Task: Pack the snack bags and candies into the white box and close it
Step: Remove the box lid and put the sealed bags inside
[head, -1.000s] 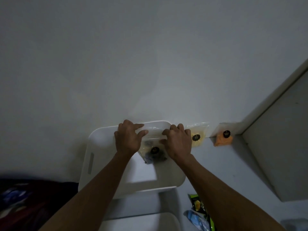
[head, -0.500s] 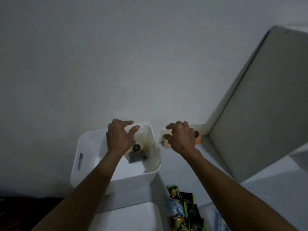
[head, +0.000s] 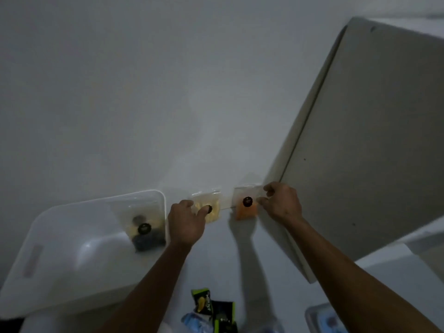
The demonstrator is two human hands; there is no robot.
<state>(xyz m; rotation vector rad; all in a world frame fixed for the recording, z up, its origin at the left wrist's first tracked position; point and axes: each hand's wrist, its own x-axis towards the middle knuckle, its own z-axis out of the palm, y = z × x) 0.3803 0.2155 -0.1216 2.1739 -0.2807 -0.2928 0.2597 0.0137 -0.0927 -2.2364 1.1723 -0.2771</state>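
Reached far with both arms toward the wall. Left hand [head: 186,219] lay loosely curled on the yellow snack bag [head: 208,207], right of the white box [head: 72,239]. Right hand [head: 282,204] pinched the orange snack bag [head: 246,207] at its right edge.

A single head-worn wide-angle view looks forward and steeply down from above the person's forearms, facing a pale wall at 12 o'clock. It sits fairly near the tabletop [head: 223,258], with the white box [head: 72,236] at 9 o'clock and a leaning panel [head: 360,140] at 2 o'clock. Dim light perhaps blurs the lower edge.
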